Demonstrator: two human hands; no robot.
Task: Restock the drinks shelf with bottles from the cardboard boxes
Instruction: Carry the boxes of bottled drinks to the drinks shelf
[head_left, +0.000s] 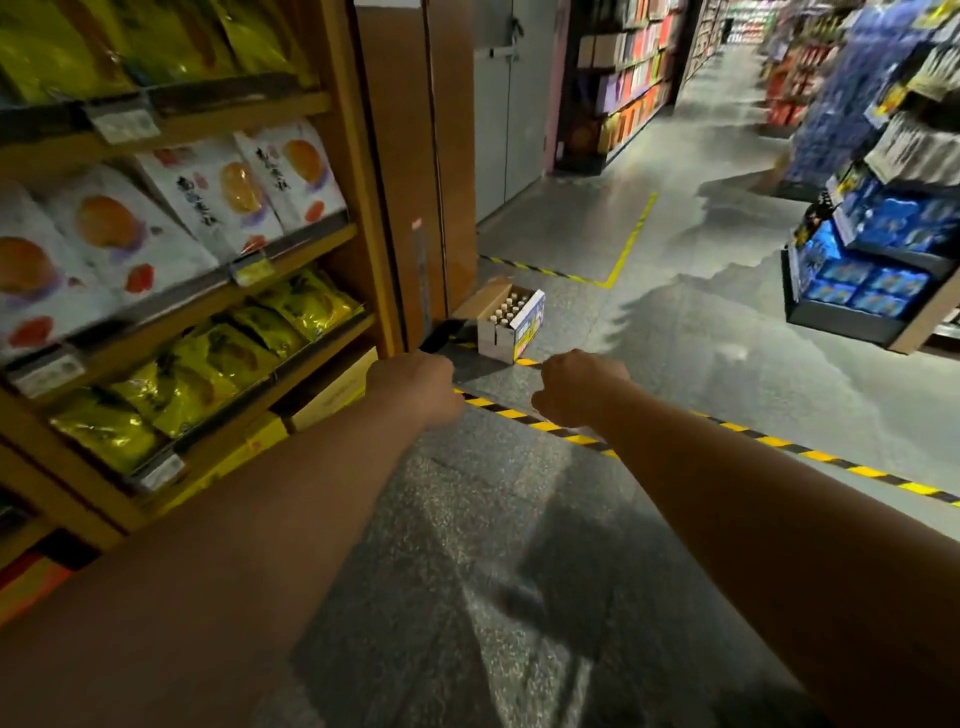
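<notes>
An open cardboard box (506, 332) stands on the floor beside a wooden pillar, a short way ahead of me. Several bottles with white caps (511, 306) stand upright inside it. Both my arms reach forward over the floor. My left hand (415, 384) and my right hand (576, 387) hang in the air short of the box with fingers curled under, and neither holds anything. Their fingertips are hidden behind the backs of the hands.
A wooden shelf unit (291, 291) with white and yellow snack bags lines my left. Black-and-yellow tape (727, 428) crosses the grey floor. A blue product display (872, 270) stands at the right, and an aisle of shelves runs ahead.
</notes>
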